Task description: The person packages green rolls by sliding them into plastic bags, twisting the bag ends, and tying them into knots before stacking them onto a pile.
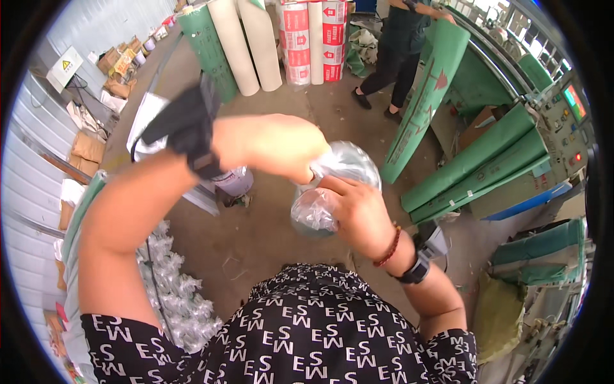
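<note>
Crumpled clear plastic film (350,163) bunches up in front of me, around and under both hands. My left hand (284,146) reaches across from the left, blurred by motion, its fingertips at the film and mostly hidden. My right hand (358,214) is closed, its fingers curled round a gathered part of the film (314,210). The two hands nearly touch. What the film covers, if anything, I cannot make out. A wrist device (414,269) and a red bead bracelet (388,246) are on my right wrist.
Several wrapped rolls (233,45) stand upright at the back. At the back right a co-worker (400,54) holds a tilted green roll (428,99). More green rolls (473,166) lean against a machine panel (569,134). Film-wrapped bundles (176,288) lie at my left, near a white bucket (235,182).
</note>
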The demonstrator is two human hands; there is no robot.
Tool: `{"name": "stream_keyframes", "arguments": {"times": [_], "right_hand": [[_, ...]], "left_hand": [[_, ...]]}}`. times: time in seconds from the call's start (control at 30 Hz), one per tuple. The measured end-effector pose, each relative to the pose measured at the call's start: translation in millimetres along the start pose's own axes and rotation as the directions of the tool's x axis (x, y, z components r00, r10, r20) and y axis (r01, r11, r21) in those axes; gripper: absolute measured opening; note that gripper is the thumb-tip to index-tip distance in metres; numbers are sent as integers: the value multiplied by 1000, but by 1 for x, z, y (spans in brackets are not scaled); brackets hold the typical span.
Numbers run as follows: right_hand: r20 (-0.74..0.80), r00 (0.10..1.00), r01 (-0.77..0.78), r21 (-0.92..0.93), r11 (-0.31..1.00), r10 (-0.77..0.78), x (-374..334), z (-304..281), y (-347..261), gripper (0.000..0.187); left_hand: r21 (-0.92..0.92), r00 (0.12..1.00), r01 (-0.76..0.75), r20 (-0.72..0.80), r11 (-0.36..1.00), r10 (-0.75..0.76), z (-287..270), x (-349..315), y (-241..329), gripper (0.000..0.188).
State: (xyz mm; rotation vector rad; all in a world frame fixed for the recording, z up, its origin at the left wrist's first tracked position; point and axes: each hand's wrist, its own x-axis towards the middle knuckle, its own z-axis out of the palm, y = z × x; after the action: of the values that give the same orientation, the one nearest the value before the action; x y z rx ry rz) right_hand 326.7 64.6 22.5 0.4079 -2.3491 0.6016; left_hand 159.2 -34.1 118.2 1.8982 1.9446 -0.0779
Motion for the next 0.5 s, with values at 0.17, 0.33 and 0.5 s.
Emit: {"name": "stream_keyframes", "arguments": {"times": [0.17,0.33,0.5], "right_hand": [[-86,918,-307,463,832,386,-19,-4,10,20],[359,753,-627,645,436,552,8,-31,3,15],[383,683,-660,688,301,622,15,-9,3,10]], "left_hand": [[346,622,-66,-719,936,310,53,-11,12,22],[446,332,-45,-837,894,435,100,-16,9,18],[218,318,-113,-916,969,244,113,-16,-1,26]]}}
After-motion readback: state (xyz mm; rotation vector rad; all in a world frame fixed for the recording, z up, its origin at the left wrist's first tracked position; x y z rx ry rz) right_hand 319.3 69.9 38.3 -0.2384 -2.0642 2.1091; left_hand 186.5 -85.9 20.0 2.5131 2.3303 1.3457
